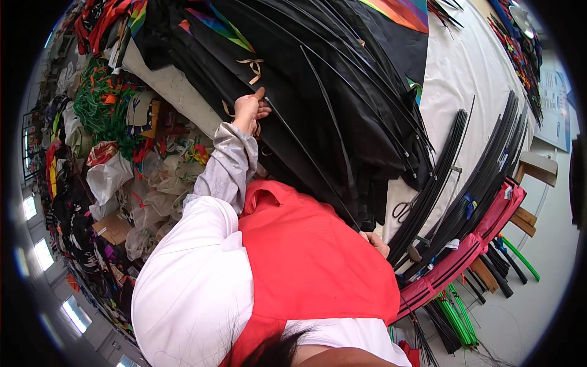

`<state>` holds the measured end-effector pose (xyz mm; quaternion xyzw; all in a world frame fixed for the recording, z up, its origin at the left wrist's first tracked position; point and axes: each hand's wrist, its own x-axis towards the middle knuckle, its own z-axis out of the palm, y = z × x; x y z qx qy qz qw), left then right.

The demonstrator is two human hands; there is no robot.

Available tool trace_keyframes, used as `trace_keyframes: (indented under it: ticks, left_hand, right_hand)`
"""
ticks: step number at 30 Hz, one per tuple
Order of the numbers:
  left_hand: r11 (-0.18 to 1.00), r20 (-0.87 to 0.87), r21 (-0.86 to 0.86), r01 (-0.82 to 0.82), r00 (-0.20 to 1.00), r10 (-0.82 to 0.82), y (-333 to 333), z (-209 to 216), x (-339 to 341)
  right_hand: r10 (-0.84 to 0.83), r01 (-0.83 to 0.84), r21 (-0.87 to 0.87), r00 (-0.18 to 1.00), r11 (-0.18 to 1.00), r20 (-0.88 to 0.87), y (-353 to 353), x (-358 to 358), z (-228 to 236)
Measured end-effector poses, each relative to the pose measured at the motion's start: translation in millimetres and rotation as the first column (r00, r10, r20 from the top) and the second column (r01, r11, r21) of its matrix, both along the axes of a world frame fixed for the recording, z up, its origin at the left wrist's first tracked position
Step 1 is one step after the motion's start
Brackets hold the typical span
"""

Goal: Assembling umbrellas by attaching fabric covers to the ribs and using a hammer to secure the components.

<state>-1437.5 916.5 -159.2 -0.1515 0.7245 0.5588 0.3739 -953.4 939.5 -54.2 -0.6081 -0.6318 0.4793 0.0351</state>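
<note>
A large black cloth (pixel 287 147) lies spread in front of me. A thin black rod (pixel 310 160) runs slantwise across it, from my left hand down toward my right. My left hand (pixel 249 111) is closed at the rod's far end, its thumb and fingertips about the tip. Low by the apron's right side, my right hand (pixel 376 243) is closed around the near end, its fingers partly hidden. Small beige ties (pixel 252 70) sit on the cloth beside my left hand. More black rods (pixel 367 92) lie over the cloth to the right.
Bundles of black rods (pixel 489 165) and scissors (pixel 402 211) rest on a white cloth (pixel 461 67) at right. A long pink bag (pixel 455 260) lies along the table's near right. Plastic bags (pixel 110 177) and green cords (pixel 98 101) are piled at left.
</note>
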Motion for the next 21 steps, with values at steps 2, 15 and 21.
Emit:
trace_keyframes:
  ticks: [2, 15, 21]
  left_hand:
    - [1.000, -0.007, 0.013, 0.002, 1.000, -0.002, 1.9, 2.5, 1.7]
    - [0.992, -0.051, 0.124, -0.022, 0.998, 0.028, 6.6, 5.0, 8.3]
    - [0.995, -0.097, 0.084, 0.052, 0.994, -0.044, 9.9, 14.2, 7.5]
  right_hand:
    - [0.020, -0.020, 0.026, 1.000, 0.999, 0.014, -0.6, -0.1, -0.2]
    - [0.008, -0.007, -0.033, 1.000, 0.999, 0.020, -2.0, 0.5, 0.0]
    - [-0.038, 0.031, -0.137, 0.998, 0.990, -0.052, 10.2, -4.8, 11.9]
